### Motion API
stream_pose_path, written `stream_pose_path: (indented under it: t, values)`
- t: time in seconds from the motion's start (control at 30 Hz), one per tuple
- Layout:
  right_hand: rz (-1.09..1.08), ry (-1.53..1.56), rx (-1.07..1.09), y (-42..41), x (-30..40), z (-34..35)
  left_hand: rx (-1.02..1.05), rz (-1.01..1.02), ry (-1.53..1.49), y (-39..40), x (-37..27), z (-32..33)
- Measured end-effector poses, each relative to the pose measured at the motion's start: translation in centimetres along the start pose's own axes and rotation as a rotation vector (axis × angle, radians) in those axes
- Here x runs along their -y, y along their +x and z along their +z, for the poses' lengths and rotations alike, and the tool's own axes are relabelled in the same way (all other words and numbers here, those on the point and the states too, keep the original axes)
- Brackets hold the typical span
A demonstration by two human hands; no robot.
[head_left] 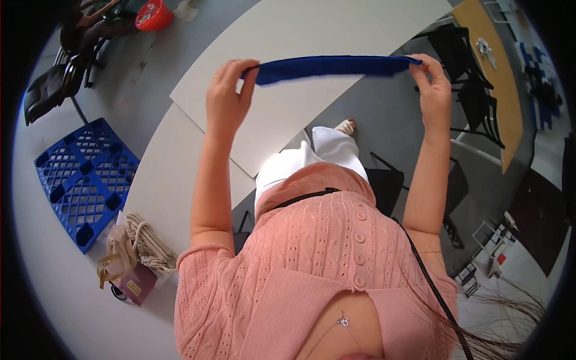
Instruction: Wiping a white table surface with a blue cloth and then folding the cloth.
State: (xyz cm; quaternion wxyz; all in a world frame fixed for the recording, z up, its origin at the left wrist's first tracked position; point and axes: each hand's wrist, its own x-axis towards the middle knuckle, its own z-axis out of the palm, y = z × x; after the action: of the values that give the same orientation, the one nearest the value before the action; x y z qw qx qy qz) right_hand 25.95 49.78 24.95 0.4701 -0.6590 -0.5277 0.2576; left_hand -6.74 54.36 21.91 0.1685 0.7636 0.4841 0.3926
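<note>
A long dark-blue piece of cloth (333, 67) is stretched level between my two hands. My left hand (231, 92) pinches one end between thumb and fingers. At the other end, my right hand (432, 87) grips the cloth's corner the same way. The upper edge runs nearly straight, while the lower edge looks blurred. Under the cloth lie part of the white table (279, 112) and the grey floor (364, 105). Both arms reach out in front of my body.
A woven bag (146, 238) and a purple paper bag (137, 283) stand at left near a blue plastic pallet (87, 180). Black chairs (479, 108) line a wooden-topped table (490, 81) at right. A person (85, 31) sits far left by a red bucket (154, 15).
</note>
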Motion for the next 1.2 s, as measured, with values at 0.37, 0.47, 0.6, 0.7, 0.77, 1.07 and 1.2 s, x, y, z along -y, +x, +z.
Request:
stream_pose_path:
  t: [0.37,0.47,0.6,0.7,0.77,1.07,1.2]
  values:
    - [0.481,0.300,0.290,-4.4,-13.2,9.0,0.435,0.003,0.294,-9.8,5.1,1.9]
    - [0.554,0.122,0.459,-6.6,-16.3,10.0,0.522,-0.028,0.316,-13.6,5.9,3.7]
    - [0.737,0.206,0.355,-7.4,-14.6,10.7,0.533,-0.125,0.304,-15.6,5.5,4.2]
    - [0.723,0.129,0.313,-7.4,-15.1,11.1,0.543,-0.156,0.320,-15.7,5.4,3.4]
    - [0.691,0.082,0.292,-7.4,-15.7,11.1,0.557,-0.157,0.329,-15.2,5.3,2.8]
    - [1.059,0.281,0.417,-7.7,-12.8,12.1,0.830,-0.161,0.432,-15.7,6.3,1.5]
    - [0.995,0.223,0.477,-7.2,-12.6,12.3,0.836,-0.231,0.409,-14.3,5.3,1.8]
